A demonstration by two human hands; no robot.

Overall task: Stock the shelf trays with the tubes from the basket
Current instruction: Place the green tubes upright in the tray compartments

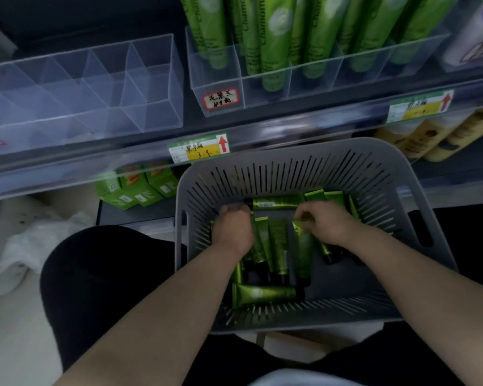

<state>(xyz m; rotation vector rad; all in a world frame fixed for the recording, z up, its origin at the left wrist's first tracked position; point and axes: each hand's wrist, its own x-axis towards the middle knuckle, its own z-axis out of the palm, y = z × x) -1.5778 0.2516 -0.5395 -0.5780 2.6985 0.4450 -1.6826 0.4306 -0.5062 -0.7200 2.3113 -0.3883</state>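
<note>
tubes (273, 37), green, stand upright in the right-hand shelf tray (313, 79); more lie loose in the grey basket (290, 151) below it. your left hand (232, 228) curls down among them, grasp unclear. your right hand (328, 227) pinches the crimped end of one tube (304, 245).

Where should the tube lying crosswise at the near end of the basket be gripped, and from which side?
Probably across its rounded mid-body, pinched from straight above. The crosswise tube lies flat on the floor of the basket, crimped end left, dark cap right, its middle uncovered; the near wall blocks a low approach. The left hand is closer; the right hand pinches another tube.
</note>
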